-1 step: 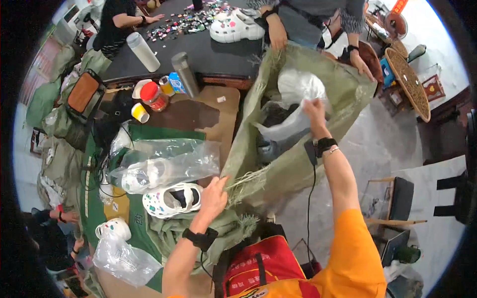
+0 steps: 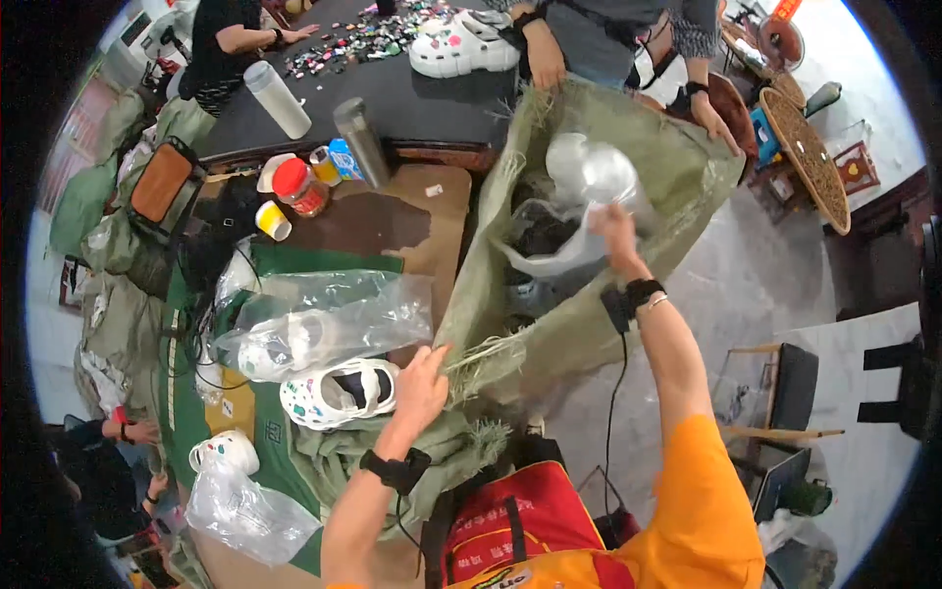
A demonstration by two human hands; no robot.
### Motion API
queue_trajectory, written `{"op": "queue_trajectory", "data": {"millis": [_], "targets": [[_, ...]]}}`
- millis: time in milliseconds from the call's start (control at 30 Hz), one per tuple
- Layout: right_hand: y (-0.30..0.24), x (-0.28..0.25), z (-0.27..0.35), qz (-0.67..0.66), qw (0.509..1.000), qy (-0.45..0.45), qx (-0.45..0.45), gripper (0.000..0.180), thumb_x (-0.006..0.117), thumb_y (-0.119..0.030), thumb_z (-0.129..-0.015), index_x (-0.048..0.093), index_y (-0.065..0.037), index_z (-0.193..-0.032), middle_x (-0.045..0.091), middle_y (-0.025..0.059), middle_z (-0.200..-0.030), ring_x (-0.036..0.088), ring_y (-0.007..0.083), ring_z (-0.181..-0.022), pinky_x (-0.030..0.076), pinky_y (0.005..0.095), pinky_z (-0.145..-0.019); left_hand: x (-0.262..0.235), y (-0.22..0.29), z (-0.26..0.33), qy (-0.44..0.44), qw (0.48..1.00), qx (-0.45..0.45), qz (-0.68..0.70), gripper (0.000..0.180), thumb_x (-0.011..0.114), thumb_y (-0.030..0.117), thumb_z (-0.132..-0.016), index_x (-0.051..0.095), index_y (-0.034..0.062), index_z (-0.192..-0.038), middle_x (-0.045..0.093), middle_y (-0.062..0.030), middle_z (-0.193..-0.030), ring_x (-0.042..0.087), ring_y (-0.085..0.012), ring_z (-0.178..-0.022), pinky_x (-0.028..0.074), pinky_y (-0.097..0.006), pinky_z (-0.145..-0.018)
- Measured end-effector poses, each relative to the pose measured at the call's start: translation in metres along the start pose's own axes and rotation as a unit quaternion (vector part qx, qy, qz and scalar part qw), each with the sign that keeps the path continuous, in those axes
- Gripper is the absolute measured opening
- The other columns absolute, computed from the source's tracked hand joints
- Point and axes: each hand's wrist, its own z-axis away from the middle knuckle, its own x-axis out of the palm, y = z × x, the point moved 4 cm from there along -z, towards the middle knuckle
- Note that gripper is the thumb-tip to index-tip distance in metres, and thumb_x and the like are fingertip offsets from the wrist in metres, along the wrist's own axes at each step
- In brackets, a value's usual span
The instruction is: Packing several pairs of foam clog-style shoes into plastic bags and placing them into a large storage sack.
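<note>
A large olive-green woven sack [image 2: 687,167] gapes open in front of me, with another person's hands on its far rim. My left hand [image 2: 422,391] is closed on the sack's near left edge. Inside the opening, my right hand [image 2: 616,236], slightly blurred, grips a clear plastic bag [image 2: 594,177] with something pale in it. Other plastic and dark items lie deeper in the sack, partly hidden. Just left of my left hand sits a white clog with charms [image 2: 339,393]. A clear plastic bag [image 2: 363,304] with white clogs inside lies behind it.
On the table stand a red-lidded jar [image 2: 299,188], a paper cup [image 2: 273,221], a steel tumbler [image 2: 360,142] and a white bottle [image 2: 278,101]. White clogs [image 2: 461,47] and scattered small charms [image 2: 363,39] lie on the far black table. A chair [image 2: 785,388] stands at right.
My right hand has shifted slightly inside the sack, and the plastic bag has moved with it. My left hand keeps its hold on the edge.
</note>
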Motion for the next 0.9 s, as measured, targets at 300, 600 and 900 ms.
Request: {"op": "queue_trajectory", "data": {"millis": [300,600,900], "targets": [[0.007,-0.022,0.074,0.356,0.908,-0.221,0.032,0.041,0.057,-0.023,-0.073,0.043,-0.007,-0.109,0.053,0.0252,-0.094,0.049,0.0407,-0.092,0.040,0.0430,-0.080,-0.017,0.050,-0.005,0.053,0.987,0.045,0.146,0.042,0.041,-0.005,-0.061,0.057,0.0036,-0.099,0.041,-0.0116,-0.069,0.043,-0.0236,-0.059,0.036,-0.028,-0.055],[-0.111,-0.055,0.159,0.246,0.927,0.030,-0.281,0.030,0.053,-0.011,-0.078,0.047,-0.004,-0.106,0.053,0.0134,-0.094,0.051,0.0273,-0.086,0.042,0.0344,-0.071,0.000,0.033,0.026,-0.024,0.993,0.005,0.112,0.038,0.041,-0.002,-0.063,0.057,0.0036,-0.097,0.044,-0.0140,-0.070,0.047,-0.0289,-0.068,0.039,-0.033,-0.062],[0.314,-0.022,0.407,0.137,0.942,0.031,0.306,0.029,0.054,-0.018,-0.075,0.049,0.001,-0.097,0.056,0.0184,-0.085,0.054,0.0319,-0.081,0.043,0.0372,-0.071,0.055,-0.065,0.075,-0.112,0.980,0.050,-0.154,0.053,0.041,-0.007,-0.055,0.054,0.0036,-0.105,0.042,-0.0173,-0.074,0.046,-0.0344,-0.071,0.039,-0.037,-0.063]]}}
